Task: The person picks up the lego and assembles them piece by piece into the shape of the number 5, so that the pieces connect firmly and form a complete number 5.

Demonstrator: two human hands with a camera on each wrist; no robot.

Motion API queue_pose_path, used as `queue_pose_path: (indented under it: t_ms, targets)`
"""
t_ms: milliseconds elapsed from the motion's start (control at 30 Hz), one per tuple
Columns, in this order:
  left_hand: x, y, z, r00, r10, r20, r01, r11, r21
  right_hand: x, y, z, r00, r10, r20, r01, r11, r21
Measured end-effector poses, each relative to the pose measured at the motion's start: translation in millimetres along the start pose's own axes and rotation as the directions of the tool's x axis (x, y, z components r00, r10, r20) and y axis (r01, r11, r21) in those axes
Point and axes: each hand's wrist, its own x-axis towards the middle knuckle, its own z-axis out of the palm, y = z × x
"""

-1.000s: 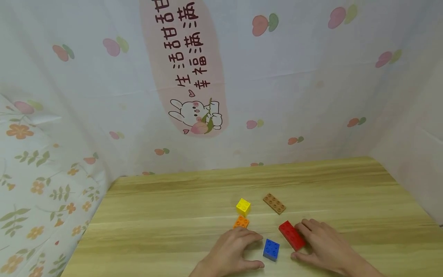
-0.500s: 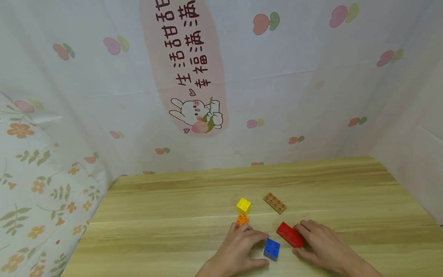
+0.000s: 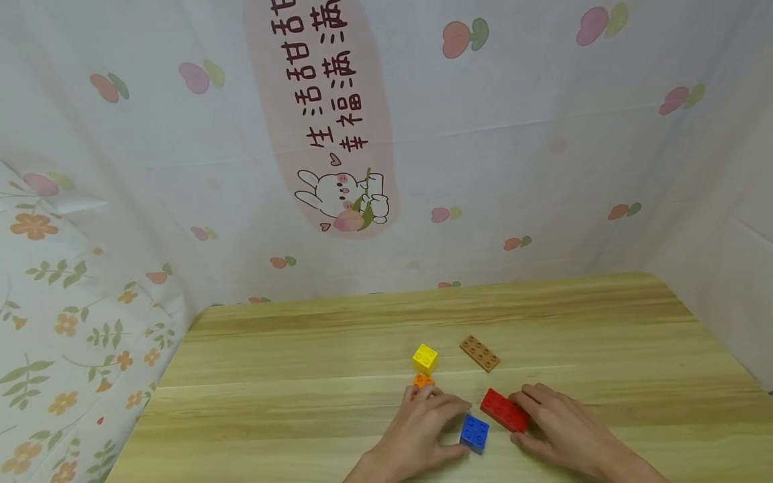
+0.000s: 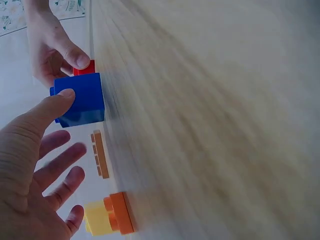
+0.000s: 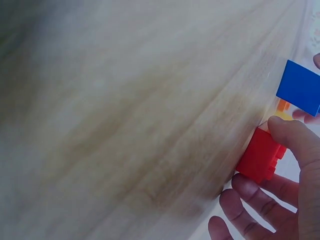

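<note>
A blue toy brick [image 3: 474, 433] with studs on top sits on the table in front of my body. The thumb of my left hand [image 3: 419, 436] touches its near side, while the index fingertip stands slightly apart from it; the other fingers spread loosely in the left wrist view. Just right of it, my right hand [image 3: 564, 429] holds a longer red brick [image 3: 504, 410] by its ends, thumb on one and fingers on the other, as the right wrist view shows. My left fingers partly cover an orange brick [image 3: 424, 380] in the head view.
Behind the orange brick stands a yellow brick [image 3: 425, 359]; whether they touch, I cannot tell. A thin brown brick [image 3: 480, 353] lies flat farther back. The wood-grain table [image 3: 290, 376] ends at a printed cloth backdrop [image 3: 513, 147].
The red brick has turned in my right hand, its far end swinging left toward the blue one. My left hand has moved rightward and its thumb has come to the blue brick.
</note>
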Motion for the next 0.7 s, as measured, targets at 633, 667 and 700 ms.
queue_pose_path:
  t_ms: [633, 667, 700]
  targets:
    - [-17.6, -16.6, -5.8, 0.934, -0.314, -0.17, 0.334, 0.937, 0.105, 2.1, -2, -1, 0.999, 0.023, 0.032, -0.023, 1.0, 0.014]
    - [-17.8, -16.7, -5.4, 0.931, -0.323, -0.172, 0.344, 0.933, 0.109, 2.1, -2, -1, 0.999, 0.022, 0.029, -0.022, 1.0, 0.014]
    - [-18.0, -16.8, -4.9, 0.928, -0.331, -0.172, 0.352, 0.929, 0.109, 2.0, -2, -1, 0.999, 0.021, 0.029, -0.021, 1.0, 0.013]
